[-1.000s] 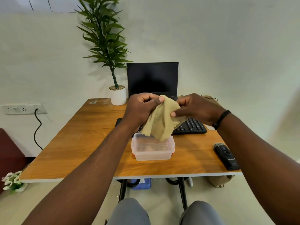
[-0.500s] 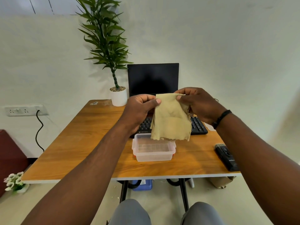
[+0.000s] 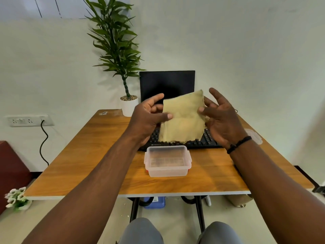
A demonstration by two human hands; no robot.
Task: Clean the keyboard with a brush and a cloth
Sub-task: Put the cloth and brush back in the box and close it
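A tan cloth (image 3: 182, 120) hangs spread flat between my two hands above the black keyboard (image 3: 208, 140). My left hand (image 3: 149, 117) pinches its left edge, thumb in front and fingers behind. At the right edge my right hand (image 3: 221, 115) holds it with the thumb, the other fingers spread upward. The cloth and my hands hide most of the keyboard. My right forearm covers the spot at the table's right where the brush lay.
An open clear plastic box (image 3: 167, 162) stands on the wooden table (image 3: 88, 155) just in front of the keyboard. Its lid (image 3: 255, 136) lies at the right. A dark screen (image 3: 167, 83) and a potted plant (image 3: 129, 106) stand at the back.
The cloth went from bunched to spread flat and rose higher. My hands moved apart and up, and my right fingers opened out.
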